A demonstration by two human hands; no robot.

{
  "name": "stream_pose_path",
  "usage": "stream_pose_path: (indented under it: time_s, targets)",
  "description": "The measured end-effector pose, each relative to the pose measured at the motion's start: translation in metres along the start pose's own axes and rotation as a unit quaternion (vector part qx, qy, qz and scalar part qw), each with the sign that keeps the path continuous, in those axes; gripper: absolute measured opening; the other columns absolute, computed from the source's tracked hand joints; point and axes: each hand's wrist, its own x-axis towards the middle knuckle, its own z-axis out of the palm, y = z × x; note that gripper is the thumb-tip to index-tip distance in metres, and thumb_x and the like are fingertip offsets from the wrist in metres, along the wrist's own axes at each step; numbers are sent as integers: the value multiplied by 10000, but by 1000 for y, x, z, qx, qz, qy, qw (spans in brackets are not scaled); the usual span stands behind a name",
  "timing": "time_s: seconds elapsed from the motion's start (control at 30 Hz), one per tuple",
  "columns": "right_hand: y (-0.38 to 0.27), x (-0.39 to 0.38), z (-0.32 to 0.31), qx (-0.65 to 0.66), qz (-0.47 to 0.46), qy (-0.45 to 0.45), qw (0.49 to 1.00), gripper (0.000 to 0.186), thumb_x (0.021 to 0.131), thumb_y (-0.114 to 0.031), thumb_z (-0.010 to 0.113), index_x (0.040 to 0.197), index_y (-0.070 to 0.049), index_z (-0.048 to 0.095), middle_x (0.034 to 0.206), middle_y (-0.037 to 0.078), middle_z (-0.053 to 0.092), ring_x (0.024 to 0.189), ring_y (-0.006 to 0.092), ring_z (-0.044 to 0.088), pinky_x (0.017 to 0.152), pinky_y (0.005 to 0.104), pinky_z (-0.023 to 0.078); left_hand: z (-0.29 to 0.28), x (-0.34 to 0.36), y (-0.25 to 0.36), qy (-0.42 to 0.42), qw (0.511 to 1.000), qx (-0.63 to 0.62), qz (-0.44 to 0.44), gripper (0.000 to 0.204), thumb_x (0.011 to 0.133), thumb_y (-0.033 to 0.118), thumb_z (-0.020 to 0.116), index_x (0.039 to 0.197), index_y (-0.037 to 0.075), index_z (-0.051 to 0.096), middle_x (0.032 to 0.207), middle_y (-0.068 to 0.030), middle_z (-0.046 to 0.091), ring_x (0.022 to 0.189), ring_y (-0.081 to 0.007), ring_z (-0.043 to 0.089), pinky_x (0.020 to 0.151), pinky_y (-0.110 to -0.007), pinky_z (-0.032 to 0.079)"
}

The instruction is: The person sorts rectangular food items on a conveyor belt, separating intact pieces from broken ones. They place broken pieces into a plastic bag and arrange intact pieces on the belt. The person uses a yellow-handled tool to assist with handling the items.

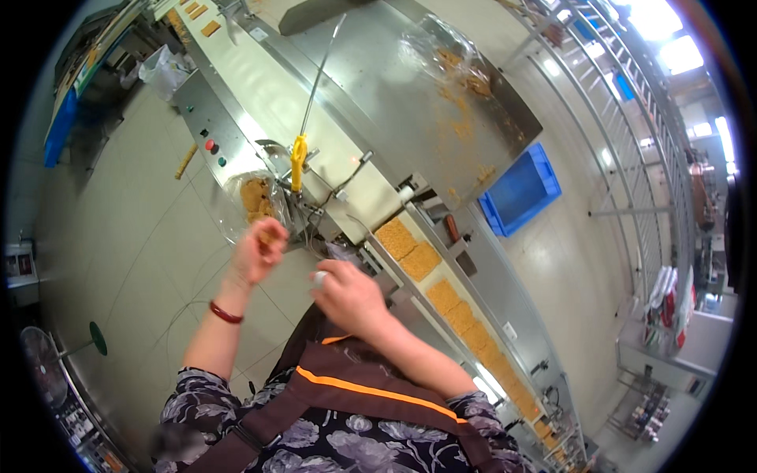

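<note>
My left hand (262,251) is closed around a small brown crumbly piece, just below an open clear plastic bag (233,214). Inside that bag lie brown, dough-like lumps (257,197). My right hand (352,298) hovers to the right of it, in front of my apron, fingers curled inward. Something small and white (319,278) shows at its fingers; whether it is worn or held I cannot make out. Past both hands, a yellow-handled tool (298,162) with a long thin metal rod rises beside the pale conveyor belt (315,134).
Golden crumbly slabs (445,298) line the lower belt on the right. Beyond the conveyor is a steel table (378,79) with crumbs and a plastic bag (465,67). A blue crate (520,189) stands beside it. A red button (210,145) sits on the steel panel at left.
</note>
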Motion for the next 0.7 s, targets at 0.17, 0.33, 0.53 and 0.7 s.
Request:
stream_pose_path:
  time_s: [0.17, 0.33, 0.53, 0.7]
  targets:
    - [88, -126, -27, -84, 296, 131, 943, 134, 836, -137, 682, 937, -51, 661, 845, 128, 642, 711, 277, 640, 635, 358, 516, -109, 45, 56, 175, 919, 285, 209, 236, 937, 297, 577, 917, 65, 607, 739, -7, 570, 582, -66, 513, 478, -196, 405]
    - [129, -219, -60, -294, 553, 210, 751, 336, 832, -348, 706, 1009, -69, 649, 1017, 118, 591, 864, 299, 630, 759, 432, 515, -115, 75, 28, 191, 605, 705, 316, 369, 935, 307, 588, 1157, 12, 586, 1144, -154, 607, 1046, -302, 562, 919, -398, 440]
    - [161, -218, -43, -305, 611, 300, 666, 403, 772, -375, 749, 1003, -76, 609, 987, 122, 599, 895, 310, 611, 801, 433, 498, 65, 21, -56, -14, 503, 673, 541, 288, 829, 155, 652, 1085, 42, 583, 1114, -134, 585, 1084, -320, 526, 949, -426, 416]
    - [160, -261, -68, -78, 572, 411, 706, 422, 767, -248, 769, 1065, -54, 542, 829, 120, 608, 751, 272, 612, 712, 386, 512, 137, 6, -185, -314, 404, 753, 415, 392, 863, 318, 634, 1178, 87, 594, 1289, -108, 550, 1281, -278, 453, 1031, -423, 375]
